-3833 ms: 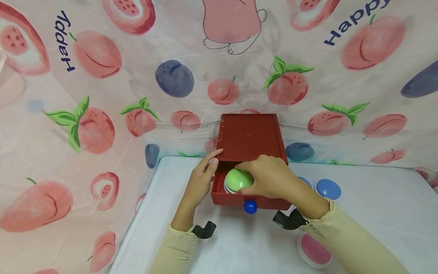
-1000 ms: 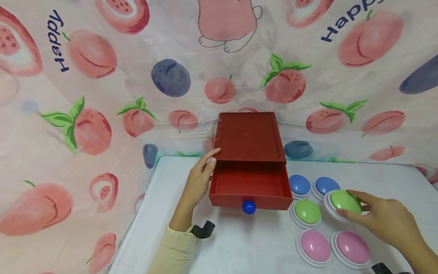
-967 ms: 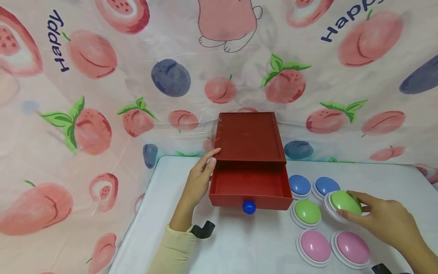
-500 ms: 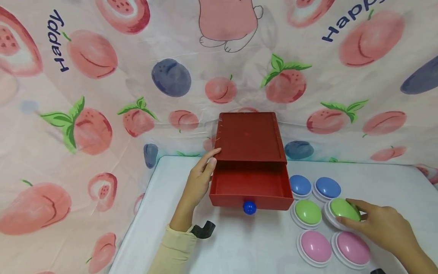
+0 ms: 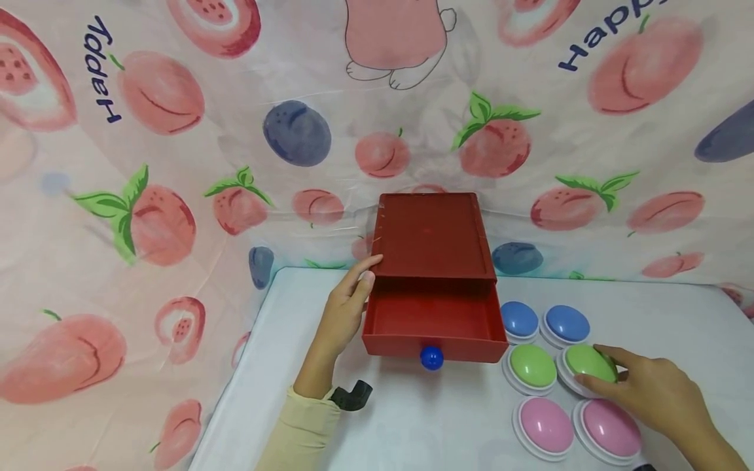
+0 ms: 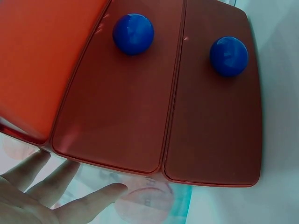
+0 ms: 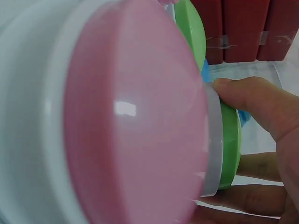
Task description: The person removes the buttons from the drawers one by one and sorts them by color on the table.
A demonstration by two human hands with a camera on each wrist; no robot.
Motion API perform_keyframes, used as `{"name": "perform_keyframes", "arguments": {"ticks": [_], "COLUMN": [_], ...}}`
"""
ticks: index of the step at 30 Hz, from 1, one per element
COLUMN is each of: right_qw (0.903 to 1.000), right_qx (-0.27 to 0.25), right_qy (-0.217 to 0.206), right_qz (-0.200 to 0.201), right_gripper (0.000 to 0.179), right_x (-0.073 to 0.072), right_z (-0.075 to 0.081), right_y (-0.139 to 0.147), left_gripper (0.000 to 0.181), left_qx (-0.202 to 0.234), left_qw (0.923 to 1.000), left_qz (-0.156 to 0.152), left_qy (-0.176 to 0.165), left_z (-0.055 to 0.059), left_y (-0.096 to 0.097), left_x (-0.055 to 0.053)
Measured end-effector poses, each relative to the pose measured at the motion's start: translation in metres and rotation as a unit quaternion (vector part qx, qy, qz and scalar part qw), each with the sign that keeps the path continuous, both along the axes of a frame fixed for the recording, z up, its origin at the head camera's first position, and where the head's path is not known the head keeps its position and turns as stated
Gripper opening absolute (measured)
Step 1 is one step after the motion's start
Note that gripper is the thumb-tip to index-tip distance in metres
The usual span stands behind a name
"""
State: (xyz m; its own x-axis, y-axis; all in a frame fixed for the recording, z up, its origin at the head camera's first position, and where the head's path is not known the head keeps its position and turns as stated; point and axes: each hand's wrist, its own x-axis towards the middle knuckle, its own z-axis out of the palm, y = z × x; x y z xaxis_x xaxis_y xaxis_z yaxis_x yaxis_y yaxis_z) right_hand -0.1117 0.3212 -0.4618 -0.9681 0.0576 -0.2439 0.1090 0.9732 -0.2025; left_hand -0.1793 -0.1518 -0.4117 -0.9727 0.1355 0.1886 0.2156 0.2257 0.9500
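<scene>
My left hand [image 5: 341,311] rests against the left side of a red drawer cabinet [image 5: 434,235], fingers fairly straight. Its top drawer [image 5: 434,348] is pulled out, with a blue knob [image 5: 432,358] in front and nothing visible inside. In the left wrist view the fingers touch the cabinet's edge, and blue knobs mark the lower drawers [image 6: 112,102]. On the right, my right hand [image 5: 662,392] grips a green domed push button [image 5: 591,362] with a white base, thumb and fingers around its rim. The right wrist view shows it behind a large pink domed button [image 7: 154,112].
Another green button [image 5: 533,365] sits left of the held one. Two blue buttons [image 5: 520,318] stand behind, and two pink buttons [image 5: 546,424] in front. A fruit-patterned cloth [image 5: 330,85] hangs behind the white table [image 5: 412,418].
My right hand took the green button from the drawer over to the right, then lowered it beside the other green button. The left hand has stayed on the cabinet.
</scene>
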Motion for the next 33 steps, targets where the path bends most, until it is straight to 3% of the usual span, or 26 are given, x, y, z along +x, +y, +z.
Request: {"name": "perform_keyframes", "arguments": {"ticks": [6,17,25,33], "right_qw": [0.9999,0.999,0.9999,0.9999], "right_qx": [-0.006,-0.011,-0.007,-0.009], "right_qy": [0.015,-0.039,0.007,-0.009], "right_qz": [0.0,-0.015,0.006,0.008], "right_gripper": [0.108,0.112,0.108,0.107], "right_x": [-0.0004,0.0005,0.0,0.0011], "right_z": [-0.0009,-0.003,-0.0033,-0.0054], "right_y": [0.0008,-0.0022,0.0011,0.0038], "left_gripper": [0.036,0.035,0.036,0.036], "left_qx": [-0.001,0.006,0.003,0.001], "left_qw": [1.0,1.0,1.0,1.0], "left_qz": [0.001,0.001,0.004,0.0], "left_qy": [0.0,-0.002,0.003,-0.001], "left_z": [0.0001,-0.0014,-0.0011,0.0004], "left_y": [0.0003,-0.0015,-0.0012,0.0001], "left_x": [0.0,-0.0007,-0.0002,0.0006]}}
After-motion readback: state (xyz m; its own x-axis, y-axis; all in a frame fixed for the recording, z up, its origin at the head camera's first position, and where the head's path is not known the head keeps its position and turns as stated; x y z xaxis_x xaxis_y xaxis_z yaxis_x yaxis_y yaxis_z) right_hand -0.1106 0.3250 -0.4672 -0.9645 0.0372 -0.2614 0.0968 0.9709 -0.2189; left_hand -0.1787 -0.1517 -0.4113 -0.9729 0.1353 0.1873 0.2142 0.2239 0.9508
